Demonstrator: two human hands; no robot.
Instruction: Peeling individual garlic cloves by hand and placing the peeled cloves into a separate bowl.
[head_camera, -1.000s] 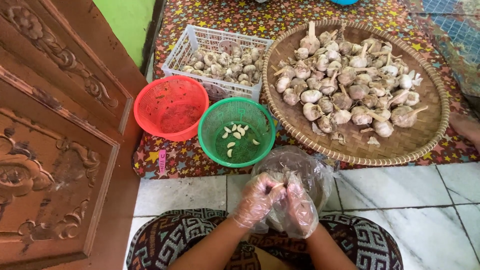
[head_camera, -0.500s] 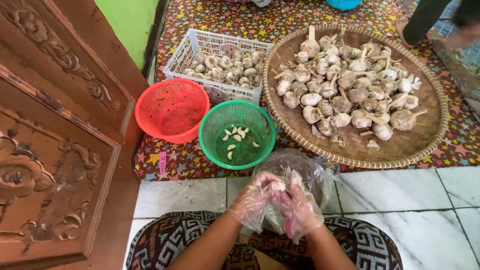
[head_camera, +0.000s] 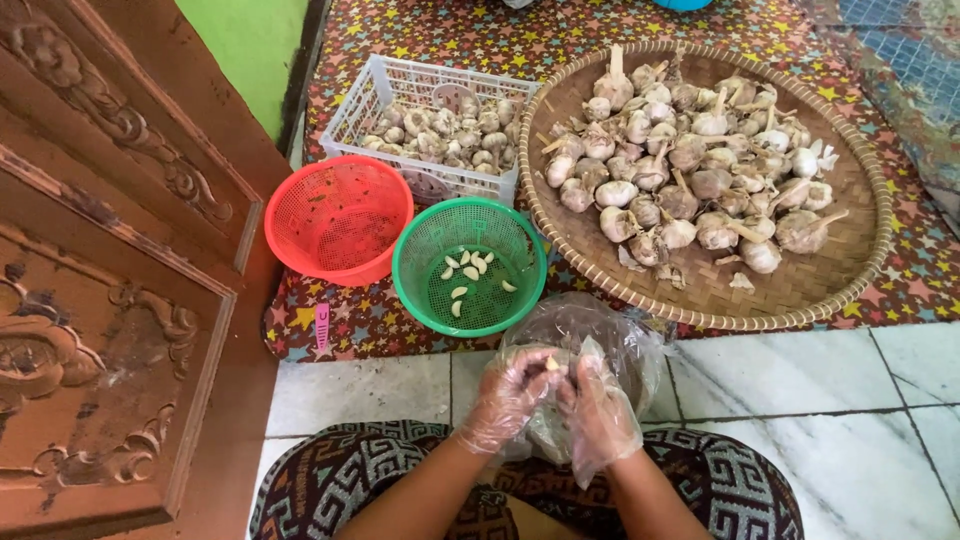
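Your baskets: red (head_camera: 340, 215), green (head_camera: 470, 262), white crate (head_camera: 425, 125)
Your mat (head_camera: 480, 30): multicoloured stars
Your floor (head_camera: 800, 400): white marble
Your trousers (head_camera: 320, 485): black-white key pattern

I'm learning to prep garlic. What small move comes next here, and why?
Probably finish stripping the clove pinched between the left hand and right hand, then drop it in the green basket, where peeled cloves already lie.

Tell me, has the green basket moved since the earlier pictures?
No. The green basket sits between the red basket and the woven tray as before, touching both. Only the camera shifted slightly.
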